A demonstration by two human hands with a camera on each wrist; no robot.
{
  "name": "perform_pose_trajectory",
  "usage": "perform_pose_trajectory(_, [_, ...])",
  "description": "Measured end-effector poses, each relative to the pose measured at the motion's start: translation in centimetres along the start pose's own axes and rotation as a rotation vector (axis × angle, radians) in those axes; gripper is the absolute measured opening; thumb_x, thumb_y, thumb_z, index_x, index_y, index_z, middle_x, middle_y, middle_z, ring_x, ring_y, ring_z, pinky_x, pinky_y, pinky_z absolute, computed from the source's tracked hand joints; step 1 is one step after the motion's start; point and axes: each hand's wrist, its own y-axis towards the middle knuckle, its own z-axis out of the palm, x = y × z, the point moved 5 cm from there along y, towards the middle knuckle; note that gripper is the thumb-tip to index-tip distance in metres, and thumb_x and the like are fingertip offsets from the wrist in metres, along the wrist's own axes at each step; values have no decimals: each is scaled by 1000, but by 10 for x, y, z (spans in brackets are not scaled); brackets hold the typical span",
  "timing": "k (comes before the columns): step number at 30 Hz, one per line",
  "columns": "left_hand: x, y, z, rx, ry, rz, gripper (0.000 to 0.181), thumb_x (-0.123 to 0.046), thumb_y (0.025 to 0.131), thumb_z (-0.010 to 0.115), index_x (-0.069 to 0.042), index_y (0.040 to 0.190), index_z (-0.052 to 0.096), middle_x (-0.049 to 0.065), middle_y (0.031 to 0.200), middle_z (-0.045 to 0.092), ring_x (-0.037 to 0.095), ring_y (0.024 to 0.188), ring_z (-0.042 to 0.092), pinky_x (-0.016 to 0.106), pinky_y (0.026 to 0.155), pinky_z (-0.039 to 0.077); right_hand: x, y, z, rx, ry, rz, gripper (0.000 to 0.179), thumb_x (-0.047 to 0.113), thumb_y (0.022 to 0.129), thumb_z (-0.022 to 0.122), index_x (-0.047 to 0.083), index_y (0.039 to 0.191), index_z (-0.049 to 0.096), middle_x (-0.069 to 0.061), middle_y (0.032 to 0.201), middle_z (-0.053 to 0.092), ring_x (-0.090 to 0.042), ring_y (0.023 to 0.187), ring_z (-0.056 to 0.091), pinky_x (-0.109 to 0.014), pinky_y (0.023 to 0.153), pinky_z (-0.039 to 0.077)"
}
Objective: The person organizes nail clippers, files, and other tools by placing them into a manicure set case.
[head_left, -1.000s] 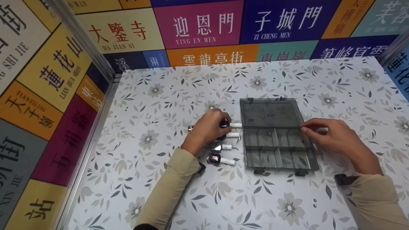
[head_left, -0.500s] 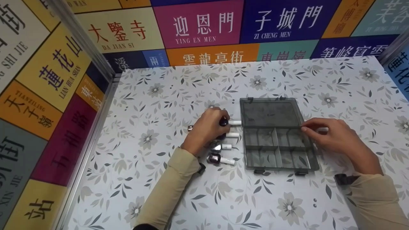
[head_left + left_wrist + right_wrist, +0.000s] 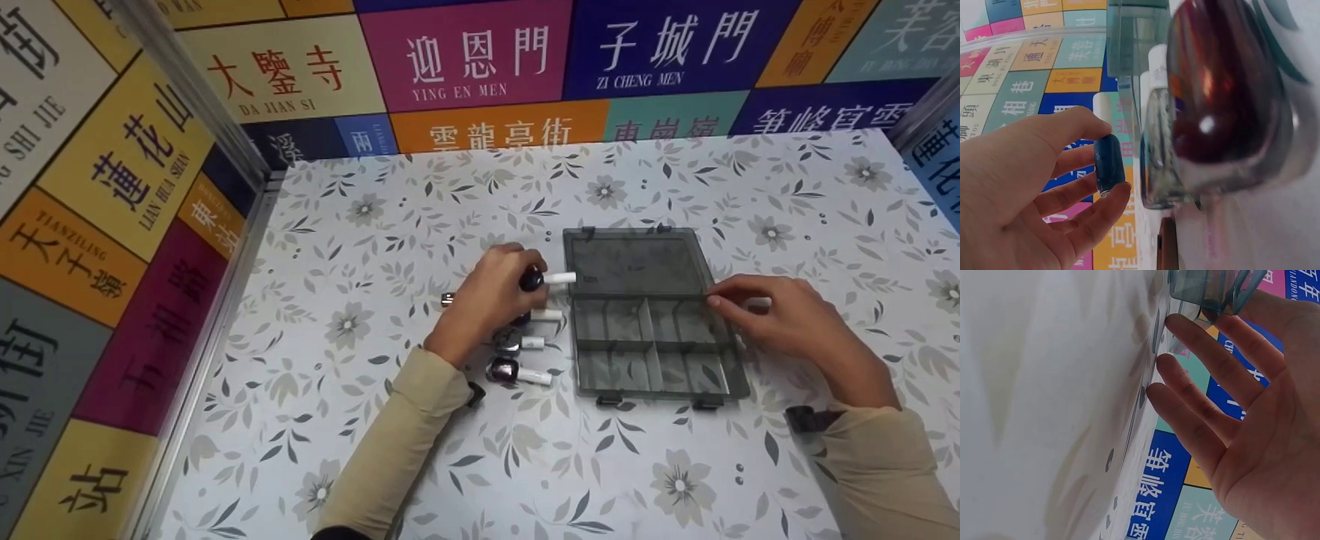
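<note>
My left hand [image 3: 499, 289] pinches a dark blue nail polish bottle [image 3: 1109, 163] with a white cap between thumb and fingers. In the head view its cap points right, at the left edge of a smoky grey divided plastic box [image 3: 651, 349]. The box's lid [image 3: 634, 261] is folded back flat, and the compartments face up. At the box's right edge, near the hinge line, my right hand [image 3: 787, 319] pinches the rim with thumb and index finger; its other fingers are spread. Below the left hand lie a dark red nail polish bottle [image 3: 504, 370] and a clear-looking one [image 3: 508, 341].
Another white-capped bottle [image 3: 546, 316] is partly hidden by the left hand, and a small shiny end [image 3: 448, 299] shows left of it. A floral cloth [image 3: 600, 480] covers the table. Colourful lettered panels [image 3: 472, 60] stand behind and at the left.
My left hand has lifted the blue nail polish bottle slightly and shifted it up and right, so its cap overlaps the box's left edge. The right hand and box have stayed in place.
</note>
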Motion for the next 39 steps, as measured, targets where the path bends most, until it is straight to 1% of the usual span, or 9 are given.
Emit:
perform_pose_trajectory(4, [-9,-1,-1,-22,-1,49,18,-19,93,81,-9,107,79,5,97,71,16,88,67,27,77,60,1,0,0,-3,4,-6,23,38,105,72,23,120,81,-2,113,82,18,95,61,3,86,44])
perform_pose_trajectory(9, [-19,-1,1,-13,-5,80,17,-19,94,79,-9,108,79,5,100,72,18,92,67,26,79,59,1,0,0,-7,1,-14,22,38,105,73,24,119,81,-2,112,82,19,95,61,2,86,45])
perform_pose_trajectory(12, [-25,-1,4,-8,-8,94,15,-19,93,78,-10,106,78,4,100,72,18,94,67,24,80,59,0,1,0,-7,1,-15,21,38,105,73,26,119,82,-1,111,82,20,95,61,2,86,45])
perform_pose_trajectory(16, [-31,-1,9,-1,-11,113,12,-18,94,78,-11,104,77,3,99,71,17,94,66,23,79,59,0,1,0,-12,4,-18,20,38,105,73,26,118,82,-1,111,83,20,95,61,3,86,45])
perform_pose_trajectory(21, [-40,-1,16,5,-4,138,13,-20,95,78,-12,105,77,2,101,71,17,96,66,21,80,59,-1,1,0,-15,3,-21,20,37,105,73,26,118,82,-1,111,83,20,94,61,2,86,45])
perform_pose_trajectory(27, [-50,-1,23,5,57,175,13,-22,95,77,-12,103,75,2,100,69,18,96,66,24,79,59,-1,1,0,-13,8,-18,20,37,104,74,25,119,82,-1,111,83,21,95,61,2,86,46])
perform_pose_trajectory(32, [-55,1,26,-7,103,197,15,-25,96,76,-12,102,73,3,101,68,21,96,67,28,79,60,-1,1,-1,-11,3,-19,19,37,105,74,25,118,82,-1,110,83,19,94,61,2,86,45])
perform_pose_trajectory(39, [-63,3,30,-5,121,240,17,-27,98,75,-11,100,72,4,101,68,21,96,68,29,82,61,-1,1,0,-1,9,-9,22,38,105,73,24,119,81,-2,112,82,18,94,61,3,86,44])
